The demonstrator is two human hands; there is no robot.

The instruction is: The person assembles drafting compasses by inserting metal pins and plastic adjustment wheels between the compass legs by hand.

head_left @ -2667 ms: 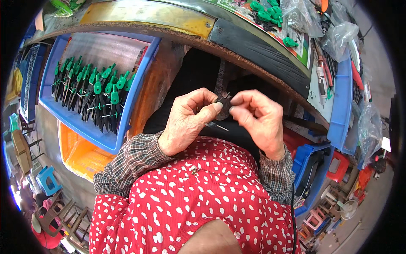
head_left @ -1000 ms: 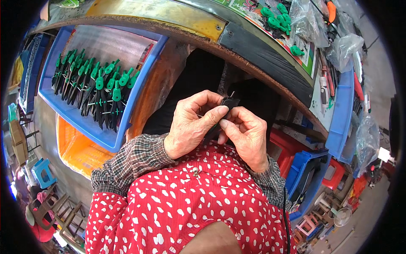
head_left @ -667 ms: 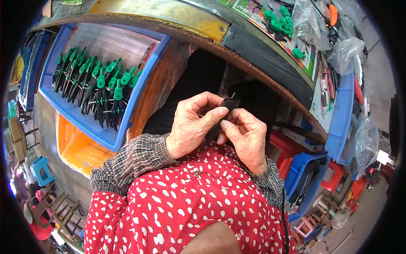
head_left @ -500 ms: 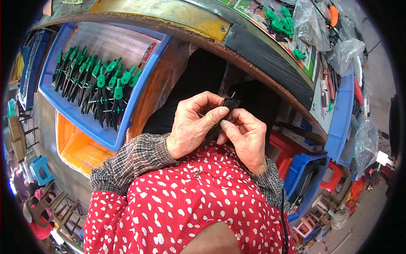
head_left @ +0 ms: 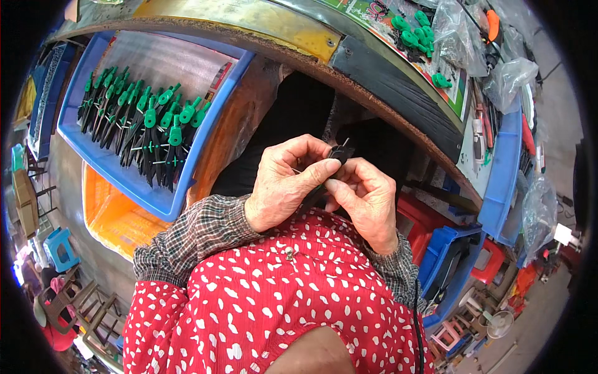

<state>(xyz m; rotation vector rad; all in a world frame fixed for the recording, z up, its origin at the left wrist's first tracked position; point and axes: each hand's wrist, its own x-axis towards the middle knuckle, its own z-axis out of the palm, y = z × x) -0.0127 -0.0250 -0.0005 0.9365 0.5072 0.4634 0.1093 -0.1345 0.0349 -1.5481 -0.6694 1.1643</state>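
Observation:
In front of my chest, my left hand [head_left: 286, 182] pinches a black plastic part [head_left: 340, 153] between thumb and fingers. A thin metal pin stands out of its upper end, and its lower end is mostly hidden by my hands. Close beside it, my right hand [head_left: 369, 201] has thumb and forefinger pressed together at the black part's side. Whether a small piece lies in that pinch is hidden. To the left, a blue tray [head_left: 118, 187] holds rows of black parts with green tops [head_left: 150, 115]; thin light pins cross some of them.
A worn bench edge [head_left: 398, 103] curves across ahead of me. On it lie loose green pieces [head_left: 412, 38], clear plastic bags [head_left: 458, 43] and an orange-handled tool [head_left: 493, 25]. Blue bins [head_left: 436, 255] stand at my right, and an orange crate [head_left: 103, 218] sits below the tray.
My right hand has shifted slightly to the right, its fingertips drawing a little along the black part. My left hand keeps its pinch nearly unmoved.

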